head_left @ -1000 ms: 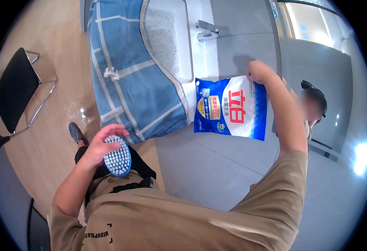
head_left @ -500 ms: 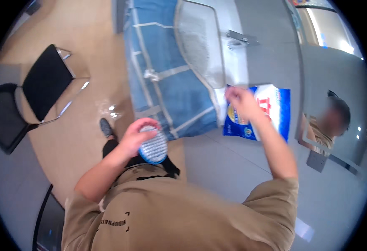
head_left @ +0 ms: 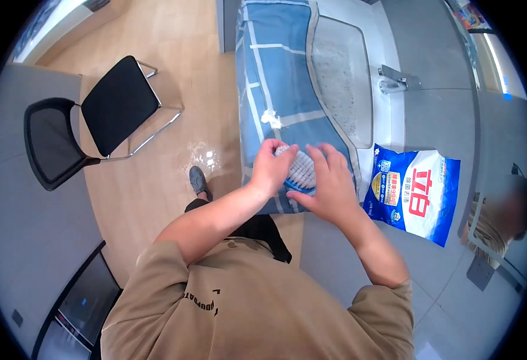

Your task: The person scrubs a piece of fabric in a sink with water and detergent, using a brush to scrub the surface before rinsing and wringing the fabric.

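Note:
Between my hands, over the near end of a blue cloth with pale check lines [head_left: 287,84], is an oval scrubbing brush [head_left: 300,170] with whitish bristles facing up and a blue rim. My left hand [head_left: 269,168] grips its left side, thumb on the bristles. My right hand [head_left: 333,183] curves round the right side, its thumb at the near rim and fingers at the far edge. A clump of white powder or foam [head_left: 271,119] lies on the cloth. To the right of my right hand, a blue and white detergent bag [head_left: 416,195] lies on the grey counter.
A white sink [head_left: 368,54] with sudsy water is beyond, partly covered by the cloth, with a metal faucet [head_left: 395,79] at its right. A mirror stands along the right. On the left are a black chair [head_left: 119,105] and a wet patch [head_left: 203,156] on the wooden floor.
My right hand has left the detergent bag and come to the brush. My left hand has brought the brush forward and right, over the cloth. The whole view has shifted.

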Motion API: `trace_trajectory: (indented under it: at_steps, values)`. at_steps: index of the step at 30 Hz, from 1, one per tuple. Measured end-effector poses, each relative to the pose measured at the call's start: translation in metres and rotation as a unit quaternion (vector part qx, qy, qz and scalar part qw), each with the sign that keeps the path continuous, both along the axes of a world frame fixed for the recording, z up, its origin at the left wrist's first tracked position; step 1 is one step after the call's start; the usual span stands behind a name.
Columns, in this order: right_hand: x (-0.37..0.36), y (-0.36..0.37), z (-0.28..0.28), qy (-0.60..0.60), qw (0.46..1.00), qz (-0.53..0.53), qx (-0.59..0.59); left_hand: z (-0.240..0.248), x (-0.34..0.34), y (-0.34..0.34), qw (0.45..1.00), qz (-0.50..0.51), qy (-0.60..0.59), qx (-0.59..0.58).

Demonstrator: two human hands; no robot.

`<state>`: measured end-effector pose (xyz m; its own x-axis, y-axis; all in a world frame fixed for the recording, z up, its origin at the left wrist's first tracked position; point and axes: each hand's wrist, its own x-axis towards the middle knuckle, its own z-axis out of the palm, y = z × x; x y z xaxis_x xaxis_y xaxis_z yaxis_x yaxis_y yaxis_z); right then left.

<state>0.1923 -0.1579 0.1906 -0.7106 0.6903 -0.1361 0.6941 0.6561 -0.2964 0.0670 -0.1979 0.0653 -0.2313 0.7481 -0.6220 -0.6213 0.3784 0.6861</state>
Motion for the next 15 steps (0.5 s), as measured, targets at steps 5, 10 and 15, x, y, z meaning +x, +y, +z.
trace_trajectory:
  at_steps: [5,10,15]
  values:
    - [0.041,-0.004,-0.07,0.273,0.889,-0.272,-0.246,0.005,0.019,0.008,0.949,0.154,-0.273,0.011]
    - [0.032,0.003,-0.089,0.409,0.797,-0.313,-0.315,0.004,0.031,0.018,0.966,0.068,-0.236,-0.077]
    - [0.067,0.149,-0.123,0.178,0.91,-0.354,-0.119,-0.008,0.001,0.003,0.854,-0.144,0.495,0.066]
